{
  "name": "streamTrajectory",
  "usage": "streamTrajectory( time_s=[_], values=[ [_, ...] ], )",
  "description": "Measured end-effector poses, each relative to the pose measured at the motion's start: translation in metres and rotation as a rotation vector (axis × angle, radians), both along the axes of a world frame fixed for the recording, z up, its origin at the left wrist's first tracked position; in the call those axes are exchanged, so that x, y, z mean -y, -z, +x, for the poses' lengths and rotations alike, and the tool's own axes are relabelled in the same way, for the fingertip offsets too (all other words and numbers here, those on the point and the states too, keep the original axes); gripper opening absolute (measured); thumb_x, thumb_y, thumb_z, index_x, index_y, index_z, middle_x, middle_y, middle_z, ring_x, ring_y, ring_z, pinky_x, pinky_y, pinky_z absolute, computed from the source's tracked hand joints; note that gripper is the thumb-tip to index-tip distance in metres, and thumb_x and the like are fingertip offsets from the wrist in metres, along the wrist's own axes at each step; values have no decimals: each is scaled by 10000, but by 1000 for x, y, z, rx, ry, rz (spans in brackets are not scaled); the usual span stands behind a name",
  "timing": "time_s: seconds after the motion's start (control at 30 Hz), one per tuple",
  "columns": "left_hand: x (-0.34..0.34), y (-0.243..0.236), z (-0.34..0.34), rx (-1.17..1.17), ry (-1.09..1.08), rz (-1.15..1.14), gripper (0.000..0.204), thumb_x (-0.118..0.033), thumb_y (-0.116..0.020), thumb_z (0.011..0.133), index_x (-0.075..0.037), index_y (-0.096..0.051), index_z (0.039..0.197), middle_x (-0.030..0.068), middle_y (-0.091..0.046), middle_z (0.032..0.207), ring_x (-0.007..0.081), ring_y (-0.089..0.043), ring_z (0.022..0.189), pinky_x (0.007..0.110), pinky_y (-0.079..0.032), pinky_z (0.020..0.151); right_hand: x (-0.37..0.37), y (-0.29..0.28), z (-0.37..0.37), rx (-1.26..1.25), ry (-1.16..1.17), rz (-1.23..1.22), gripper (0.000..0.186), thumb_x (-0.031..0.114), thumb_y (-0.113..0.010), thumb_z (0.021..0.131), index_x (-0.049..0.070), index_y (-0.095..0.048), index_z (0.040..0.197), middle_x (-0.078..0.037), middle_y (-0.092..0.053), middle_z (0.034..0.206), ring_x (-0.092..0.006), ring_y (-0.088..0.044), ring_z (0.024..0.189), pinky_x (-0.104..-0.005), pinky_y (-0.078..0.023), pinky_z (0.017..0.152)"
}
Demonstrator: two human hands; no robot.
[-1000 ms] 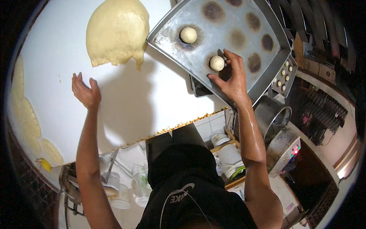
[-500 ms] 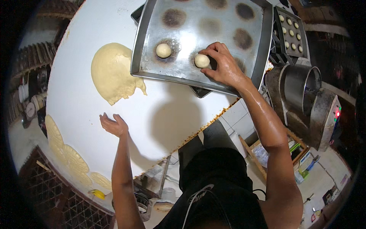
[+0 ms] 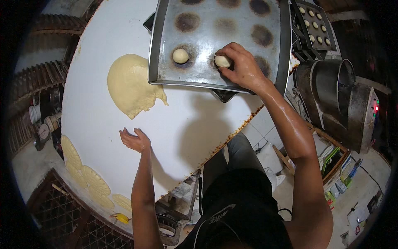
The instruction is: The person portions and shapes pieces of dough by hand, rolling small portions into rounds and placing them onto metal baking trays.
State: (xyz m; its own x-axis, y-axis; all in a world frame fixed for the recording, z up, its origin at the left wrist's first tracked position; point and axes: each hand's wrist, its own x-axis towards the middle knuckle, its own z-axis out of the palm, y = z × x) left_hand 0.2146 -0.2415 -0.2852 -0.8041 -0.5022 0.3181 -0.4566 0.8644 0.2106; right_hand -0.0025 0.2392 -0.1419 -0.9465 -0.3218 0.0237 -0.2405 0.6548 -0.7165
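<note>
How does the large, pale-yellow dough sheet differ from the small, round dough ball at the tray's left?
The dough sheet is broad with a ragged lower edge; the dough ball is compact and smooth. The sheet lies on the white table; the ball sits in the grey metal tray. Both are pale.

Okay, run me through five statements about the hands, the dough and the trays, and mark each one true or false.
1. The right hand has its fingers around a dough ball in the large tray. True.
2. The left hand grips the large tray's rim. False: it is open and empty.
3. Two dough balls show in the large tray. True.
4. The big dough piece lies inside the large tray. False: it lies on the white table, left of that tray.
5. A second tray, farther right, bears several dough balls. True.
</note>
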Motion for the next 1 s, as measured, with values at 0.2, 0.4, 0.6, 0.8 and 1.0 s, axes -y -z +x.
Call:
streamTrajectory(
  time_s=[0.2, 0.4, 0.6, 0.8, 1.0],
  values=[
    [-13, -2, -9, 20, -5, 50, 635, -282, -622, 970, 47, -447, 1484, 253, -464, 1576, 424, -396, 1475, 604, -324, 1180, -14, -8, 3, -6, 5, 106, 683, 165, -871, 760, 50, -634, 1391, -186, -608, 1278, -391, -549, 1257, -461, -508, 1064],
    [-7, -7, -1, -2, -61, 63, 587, -254, -631, 951, 49, -507, 1438, 292, -442, 1578, 469, -367, 1486, 604, -296, 1209, 13, -42, 37, -257, 267, -133, 545, 120, -875, 784, 5, -652, 1268, -166, -671, 1181, -337, -655, 1050, -410, -544, 941],
    [-17, 12, -17, -152, -82, 353, 683, -207, -719, 893, 21, -487, 1494, 267, -407, 1591, 440, -323, 1526, 570, -239, 1266, 112, 34, 233, 124, -228, -15, 484, 163, -766, 892, 9, -607, 1322, -255, -576, 1304, -409, -530, 1225, -507, -442, 1050],
    [-4, -46, 0, -292, 58, 656, 770, -328, -735, 872, 65, -432, 1461, 278, -463, 1526, 470, -318, 1529, 605, -148, 1320, 217, 77, 350, 0, -382, 73, 684, 370, -760, 957, 14, -506, 1482, -315, -347, 1547, -505, -272, 1477, -637, -265, 1202],
    [20, -19, 153, -647, -154, 1563, 520, -185, -751, 989, -79, -527, 1446, 123, -636, 1387, 247, -634, 1303, 439, -581, 1003, 334, 85, 332, -46, -416, 235, 654, 340, -744, 967, -41, -501, 1441, -276, -506, 1379, -437, -465, 1285, -561, -377, 1125]
  ],
)
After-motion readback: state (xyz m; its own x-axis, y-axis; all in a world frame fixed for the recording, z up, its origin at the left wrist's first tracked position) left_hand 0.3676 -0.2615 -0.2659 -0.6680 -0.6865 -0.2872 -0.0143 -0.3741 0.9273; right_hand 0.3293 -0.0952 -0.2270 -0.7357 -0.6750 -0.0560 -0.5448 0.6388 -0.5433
